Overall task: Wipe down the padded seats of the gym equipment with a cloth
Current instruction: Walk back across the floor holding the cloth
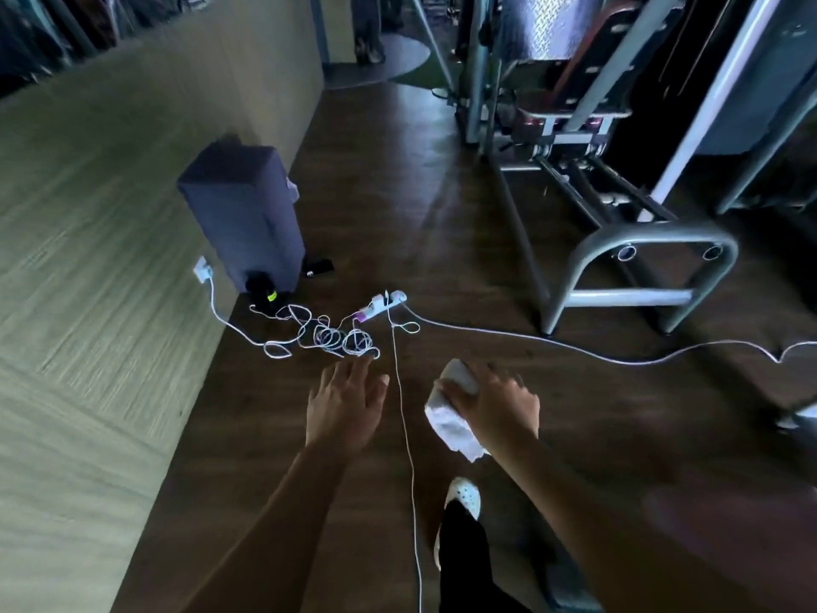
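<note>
We had two grips in view. Our right grip (495,409) was curled round one white cloth (451,420), whose folded ends stuck out past the fingers on both sides. Our left grip (345,404), just beside it, was spread flat with straight fingers and held nothing. Both hung above the dark floor (486,214). One white shoe (464,497) showed below the right grip. Just beyond the left grip lay one tangle of white cords (327,336) and one power strip (383,303). Farther left stood one grey box (245,214). One gym machine (641,258) with a reddish pad (588,73) stood well beyond the right grip, far apart from the white cloth.
</note>
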`<state>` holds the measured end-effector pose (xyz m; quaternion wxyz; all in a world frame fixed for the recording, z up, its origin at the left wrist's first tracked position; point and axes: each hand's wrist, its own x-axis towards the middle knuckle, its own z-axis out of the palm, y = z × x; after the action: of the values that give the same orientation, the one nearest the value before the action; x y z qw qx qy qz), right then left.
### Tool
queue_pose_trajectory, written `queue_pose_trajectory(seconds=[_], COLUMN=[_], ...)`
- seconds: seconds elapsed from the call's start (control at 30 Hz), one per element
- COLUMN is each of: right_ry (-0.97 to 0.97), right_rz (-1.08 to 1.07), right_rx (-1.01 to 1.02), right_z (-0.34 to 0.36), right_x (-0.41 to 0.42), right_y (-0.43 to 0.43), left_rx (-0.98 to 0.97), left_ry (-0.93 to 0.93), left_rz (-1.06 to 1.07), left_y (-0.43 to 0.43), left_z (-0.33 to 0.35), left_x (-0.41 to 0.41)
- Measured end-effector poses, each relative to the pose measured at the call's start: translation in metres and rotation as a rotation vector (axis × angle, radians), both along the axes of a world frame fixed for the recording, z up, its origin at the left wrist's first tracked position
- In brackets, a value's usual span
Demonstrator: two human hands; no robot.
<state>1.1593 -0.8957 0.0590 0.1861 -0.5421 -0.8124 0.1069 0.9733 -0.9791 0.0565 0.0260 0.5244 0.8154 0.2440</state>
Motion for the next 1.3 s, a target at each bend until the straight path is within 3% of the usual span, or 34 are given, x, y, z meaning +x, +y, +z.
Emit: queue_pose_trajectory(seconds=[0.33,1.03,1.3], right_ry=[-0.034,-0.095,-0.021], right_rz=[0.129,0.189,0.421], right_rx=[0.032,0.042,-0.026], right_z=[0.007,0.0,-0.012], right_x=[-0.119,-0.415,-0.521], right_y=[0.302,0.806,1.0], left_rx=[-0.027,-0.176,-0.102], left_ry=[-0.099,-0.162,-0.206], left_rz=[0.067,0.145,0.408], left_y=[0.273,0.771,0.931], left_z=[0.014,0.006,-0.003], left_x=[-0.102,-0.397,-0.471])
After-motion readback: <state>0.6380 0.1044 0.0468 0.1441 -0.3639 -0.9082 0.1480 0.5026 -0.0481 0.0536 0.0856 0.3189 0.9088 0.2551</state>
